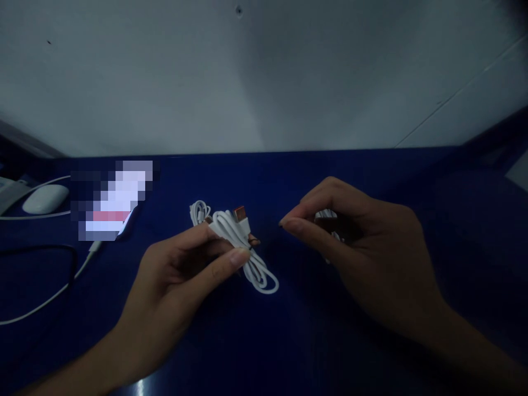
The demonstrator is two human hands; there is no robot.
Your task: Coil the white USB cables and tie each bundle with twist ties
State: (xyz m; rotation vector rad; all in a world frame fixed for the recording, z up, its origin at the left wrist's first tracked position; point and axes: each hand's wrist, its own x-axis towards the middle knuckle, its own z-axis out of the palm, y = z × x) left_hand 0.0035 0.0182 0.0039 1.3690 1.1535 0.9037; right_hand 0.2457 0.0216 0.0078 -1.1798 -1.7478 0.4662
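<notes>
A coiled white USB cable is pinched between the thumb and fingers of my left hand. Its USB plug, orange inside, points up, and a thin dark tie seems to cross the coil near my thumb. To the right, my right hand is apart from this cable, thumb and forefinger pressed together. A tiny dark speck shows at their tips; what it is cannot be made out. Behind my left fingers lies a second coiled white cable, partly hidden. More white cable shows past my right hand, mostly covered by it.
The table is dark blue and meets a pale wall at the back. At the left lie a phone with a lit, blurred-out screen, a plugged-in white cord, a black cord and a rounded white case.
</notes>
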